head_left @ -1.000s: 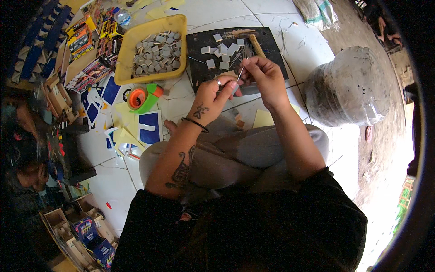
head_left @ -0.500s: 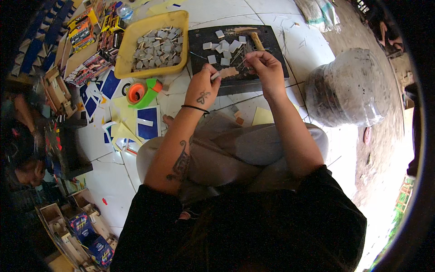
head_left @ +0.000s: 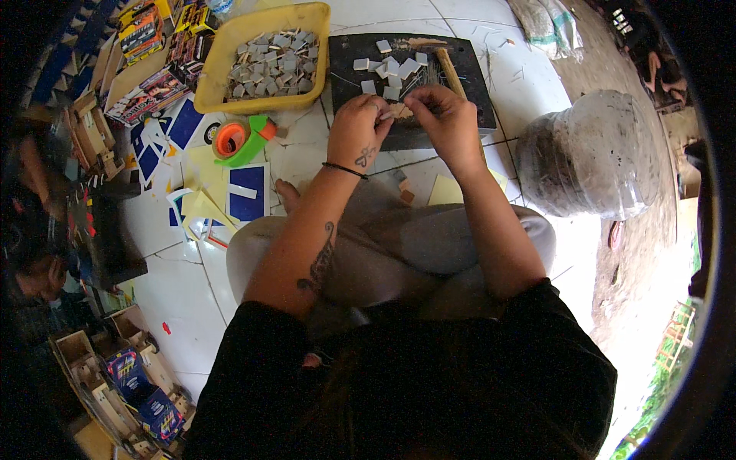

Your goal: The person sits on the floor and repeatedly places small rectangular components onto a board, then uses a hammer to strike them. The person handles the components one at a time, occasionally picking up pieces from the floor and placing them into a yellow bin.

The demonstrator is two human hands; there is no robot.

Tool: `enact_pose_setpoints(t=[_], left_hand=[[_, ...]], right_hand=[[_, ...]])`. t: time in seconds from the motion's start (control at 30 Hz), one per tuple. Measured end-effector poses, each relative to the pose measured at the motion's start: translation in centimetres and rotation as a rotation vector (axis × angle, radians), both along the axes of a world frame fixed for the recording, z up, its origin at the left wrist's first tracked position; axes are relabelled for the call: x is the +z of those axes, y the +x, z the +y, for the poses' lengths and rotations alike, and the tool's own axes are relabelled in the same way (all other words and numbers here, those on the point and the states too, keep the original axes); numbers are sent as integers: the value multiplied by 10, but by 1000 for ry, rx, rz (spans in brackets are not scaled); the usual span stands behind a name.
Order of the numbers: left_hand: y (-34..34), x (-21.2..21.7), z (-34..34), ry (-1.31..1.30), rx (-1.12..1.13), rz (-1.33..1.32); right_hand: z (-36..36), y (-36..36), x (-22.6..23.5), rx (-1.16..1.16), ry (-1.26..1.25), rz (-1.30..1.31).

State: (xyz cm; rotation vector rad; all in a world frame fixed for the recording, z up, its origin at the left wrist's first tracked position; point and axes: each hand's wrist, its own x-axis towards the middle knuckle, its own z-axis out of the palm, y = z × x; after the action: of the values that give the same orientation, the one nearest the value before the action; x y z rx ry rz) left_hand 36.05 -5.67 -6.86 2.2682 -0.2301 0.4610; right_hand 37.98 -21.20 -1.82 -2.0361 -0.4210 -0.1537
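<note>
**Hands meet over the dark board**

Floor: white tiles; clear jug point(head_left: 590, 153) on the right, yellow tray point(head_left: 230, 38) of grey squares on the left. Dark board point(head_left: 468, 73) straight ahead, grey squares point(head_left: 391, 73) loose on it, a wooden stick point(head_left: 451, 73) lying away from the person. Left hand point(head_left: 359, 130) and right hand point(head_left: 448, 123) converge at the board's near edge. Fingers of both pinch one small piece point(head_left: 399, 113) between them; its long axis: cannot tell. Both hands equally near.

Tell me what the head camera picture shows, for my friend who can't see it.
A person sitting cross-legged on a white tiled floor brings the left hand and right hand together on a small piece over a black tray of grey squares. A yellow tray of more squares sits to the left.
</note>
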Motion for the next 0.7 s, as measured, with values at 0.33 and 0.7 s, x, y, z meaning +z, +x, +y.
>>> enact_pose_setpoints(t=[0.33, 0.7], left_hand=[[2, -3, 1, -125, -69, -1], [2, -2, 2, -93, -65, 4]], right_hand=[[2, 4, -10, 13, -67, -117], [4, 5, -17, 39, -76, -193]])
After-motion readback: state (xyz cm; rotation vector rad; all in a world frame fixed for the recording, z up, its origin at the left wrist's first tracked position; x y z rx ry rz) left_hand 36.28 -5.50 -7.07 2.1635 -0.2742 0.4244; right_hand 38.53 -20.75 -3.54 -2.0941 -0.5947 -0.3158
